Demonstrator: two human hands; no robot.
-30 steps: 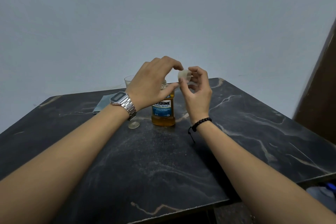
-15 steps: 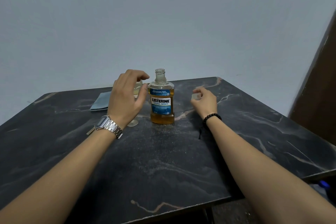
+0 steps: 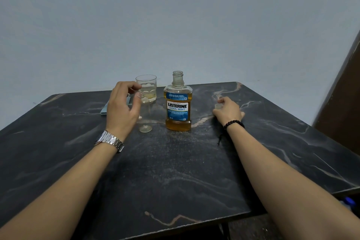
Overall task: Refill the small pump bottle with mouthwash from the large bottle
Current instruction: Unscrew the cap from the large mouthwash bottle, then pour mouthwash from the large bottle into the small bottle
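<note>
Fingers [image 3: 218, 101] on one cap [image 3: 217, 106]

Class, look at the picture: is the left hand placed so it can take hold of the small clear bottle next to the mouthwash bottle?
Probably yes. The left hand hovers with fingers loosely curled right beside the small clear bottle, and nothing stands between them. The mouthwash bottle stands on the bottle's other side, out of the way.

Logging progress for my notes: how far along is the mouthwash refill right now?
Done: the large bottle stands uncapped on the table. In hand: the right hand rests on the table holding the cap; the left hand hovers open beside the small clear bottle. Left: pouring; the small bottle looks nearly empty.
</note>
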